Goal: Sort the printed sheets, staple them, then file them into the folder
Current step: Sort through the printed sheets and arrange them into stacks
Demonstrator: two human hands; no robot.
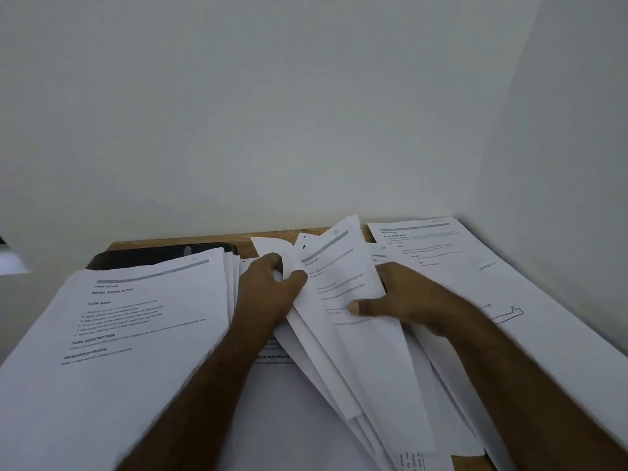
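Note:
A loose, fanned bundle of printed sheets (343, 287) stands tilted up over the middle of the table. My left hand (272, 287) grips its left edge, fingers curled behind and thumb in front. My right hand (404, 297) holds its right side, thumb pressed on the front page. A thick, neat stack of printed sheets (136, 321) lies at the left. More sheets (441, 256) lie spread at the right, one bearing a hand-drawn sketch. A dark folder (159, 254) lies flat behind the left stack, mostly covered by it. No stapler is visible.
The wooden table (217, 239) butts against a pale wall at the back and another on the right. Other printed pages (282, 396) lie flat beneath the held bundle. Papers cover nearly the whole surface.

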